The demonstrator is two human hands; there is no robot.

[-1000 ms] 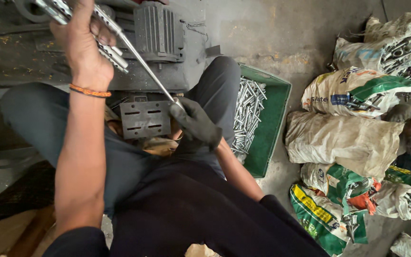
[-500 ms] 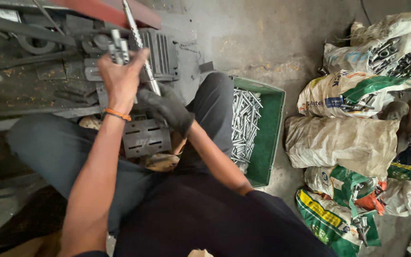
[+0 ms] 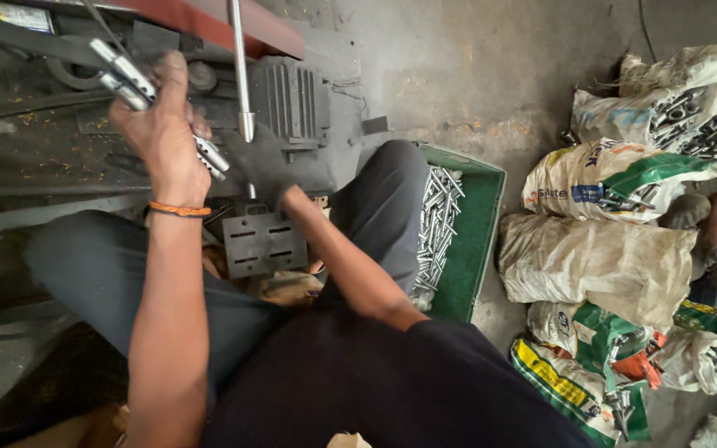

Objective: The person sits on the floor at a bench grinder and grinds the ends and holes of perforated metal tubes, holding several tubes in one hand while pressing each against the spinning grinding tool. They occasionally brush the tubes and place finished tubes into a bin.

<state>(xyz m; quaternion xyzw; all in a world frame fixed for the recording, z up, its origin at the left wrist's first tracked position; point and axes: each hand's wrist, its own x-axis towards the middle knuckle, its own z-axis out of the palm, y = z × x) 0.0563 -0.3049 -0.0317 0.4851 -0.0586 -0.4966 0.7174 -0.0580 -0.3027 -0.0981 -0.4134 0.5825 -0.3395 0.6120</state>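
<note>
— Floor [image 3: 458, 75] first, then: what sort of room are you sitting in?

— Bare grey concrete, stained and scattered with yellowish grit. I sit low, knees spread, facing a dark greasy machine [image 3: 292, 108] with a ribbed motor housing and a red bar across its top. A green crate [image 3: 479, 241] of loose silver bolts stands on the floor just beside my right knee. Past it, along the right edge of the floor, woven sacks [image 3: 599, 257] lie heaped, some torn open with more metal parts showing.

— And your hands?

— My left hand [image 3: 159, 133] is bare, an orange band at the wrist, and it is wrapped around a bundle of short metal rods [image 3: 126, 79], held up in front of the machine's left part. My right hand [image 3: 263, 162] wears a dark glove and is closed about the lower end of a long steel rod [image 3: 238, 66].

— Which way does that long rod run?

— Nearly straight up and down in view: its long axis goes from my gloved fist at the machine's middle away to the top edge, across the red bar. The bundle in my left hand slants instead, upper left to lower right.
</note>
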